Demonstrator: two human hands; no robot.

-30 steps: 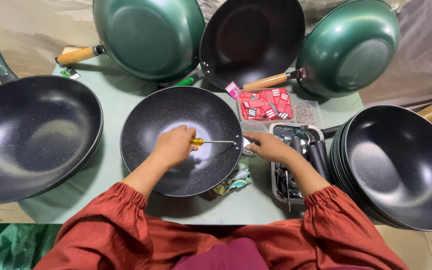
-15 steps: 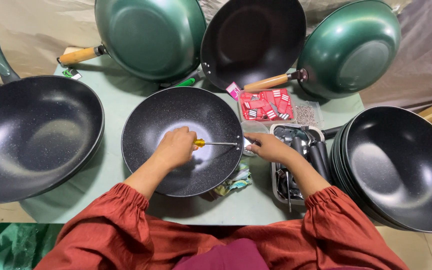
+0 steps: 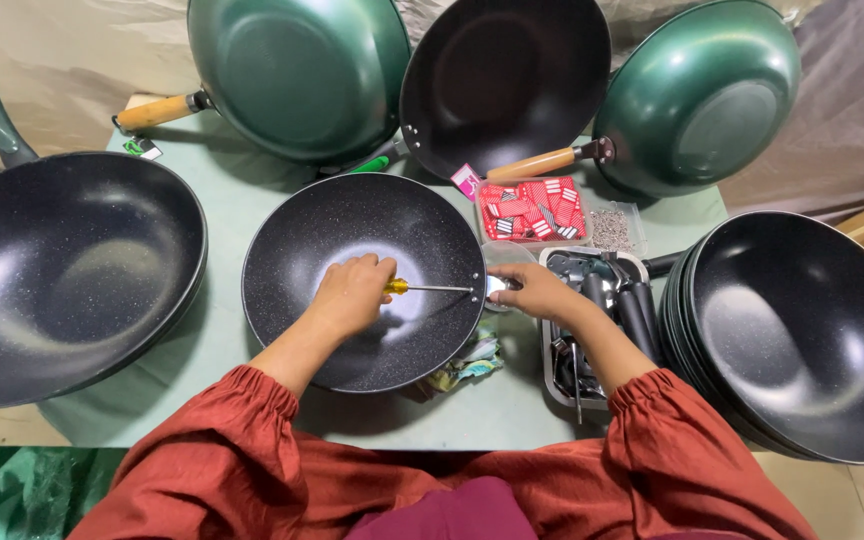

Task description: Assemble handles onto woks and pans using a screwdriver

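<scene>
Head view looks down on a speckled black wok (image 3: 352, 240) at the middle of a pale green table (image 3: 242, 190). Inside the wok, the left hand (image 3: 352, 293) is curled round the yellow handle of a screwdriver (image 3: 430, 288), whose shaft points at the wok's right rim. Just outside that rim, the right hand (image 3: 532, 292) pinches a small part against the wall; what it is I cannot tell. Right of the wok sits a metal tray (image 3: 552, 375) of parts, then a stack of black woks (image 3: 802, 330).
</scene>
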